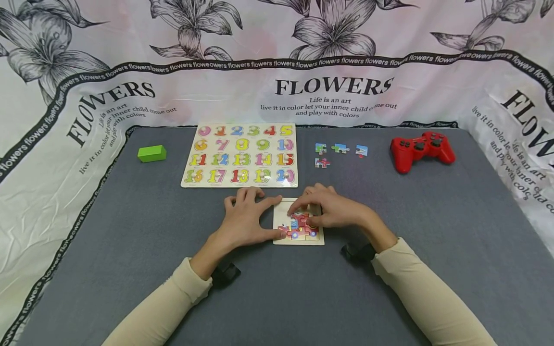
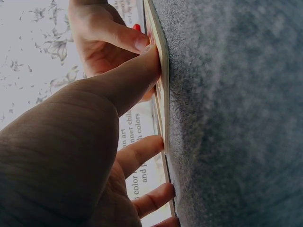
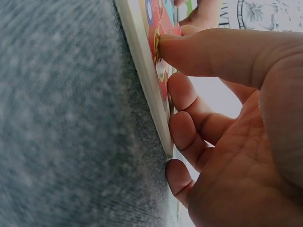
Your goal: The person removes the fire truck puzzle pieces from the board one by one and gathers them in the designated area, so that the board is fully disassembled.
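A small wooden puzzle board (image 1: pixel 320 240) lies in front of the person, with joined pieces forming a red vehicle picture (image 1: pixel 298 226). The left hand (image 1: pixel 242 218) spreads thumb and index finger along the board's left side; its thumb (image 2: pixel 150 61) presses on the lower left part and its index fingertip touches the upper left corner. Over the upper right of the board arches the right hand (image 1: pixel 335 209). Its thumb (image 3: pixel 177 52) presses on the red picture, while its other fingertips rest at the board's edge. The hand hides the board's upper right part.
Beyond the hands lies a number board (image 1: pixel 231 166) with colourful numerals. To its right are several loose jigsaw pieces (image 1: pixel 340 149) and a red game controller (image 1: pixel 420 149). A green block (image 1: pixel 152 154) sits at the back left. Everything is on a grey tabletop (image 1: pixel 130 240).
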`<state>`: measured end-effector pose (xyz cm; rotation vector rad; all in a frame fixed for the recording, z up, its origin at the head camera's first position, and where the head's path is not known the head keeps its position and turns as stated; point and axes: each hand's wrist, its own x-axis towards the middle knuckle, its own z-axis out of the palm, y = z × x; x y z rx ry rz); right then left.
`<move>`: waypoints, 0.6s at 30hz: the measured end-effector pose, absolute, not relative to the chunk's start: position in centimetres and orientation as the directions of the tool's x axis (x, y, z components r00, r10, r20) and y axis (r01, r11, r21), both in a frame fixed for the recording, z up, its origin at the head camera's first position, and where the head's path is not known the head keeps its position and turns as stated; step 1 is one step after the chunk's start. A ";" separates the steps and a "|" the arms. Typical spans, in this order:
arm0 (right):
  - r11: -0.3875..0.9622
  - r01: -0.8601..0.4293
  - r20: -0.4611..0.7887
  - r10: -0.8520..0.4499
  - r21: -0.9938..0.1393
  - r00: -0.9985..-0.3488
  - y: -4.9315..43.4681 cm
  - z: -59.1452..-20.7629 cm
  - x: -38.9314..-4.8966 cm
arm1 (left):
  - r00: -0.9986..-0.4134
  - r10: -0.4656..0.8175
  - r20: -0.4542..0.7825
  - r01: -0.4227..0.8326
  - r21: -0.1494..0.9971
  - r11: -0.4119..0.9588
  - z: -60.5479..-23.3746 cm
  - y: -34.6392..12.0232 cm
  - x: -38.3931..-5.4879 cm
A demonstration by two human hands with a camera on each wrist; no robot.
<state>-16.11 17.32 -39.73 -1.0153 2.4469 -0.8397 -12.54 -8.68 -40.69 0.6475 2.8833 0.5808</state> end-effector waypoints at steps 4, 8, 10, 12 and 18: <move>0.558 -0.516 -0.096 -0.734 -0.650 -0.672 17.4 -39.7 -16.1 | -0.899 0.437 -0.037 0.388 0.396 0.832 -40.7 -8.7 -12.5; 0.544 -0.511 -0.093 -0.740 -0.665 -0.666 17.3 -39.6 -16.1 | -0.900 0.435 -0.032 0.388 0.397 0.832 -40.7 -8.7 -12.5; 0.536 -0.505 -0.092 -0.741 -0.676 -0.665 17.3 -39.5 -16.1 | -0.900 0.433 -0.035 0.386 0.395 0.834 -40.6 -8.7 -12.5; 0.529 -0.499 -0.089 -0.742 -0.687 -0.664 17.4 -39.5 -16.1 | -0.901 0.433 -0.036 0.386 0.392 0.835 -40.6 -8.7 -12.5; 0.486 -0.475 -0.061 -0.744 -0.734 -0.666 17.4 -39.6 -16.1 | -0.901 0.432 -0.041 0.384 0.389 0.837 -40.7 -8.6 -12.5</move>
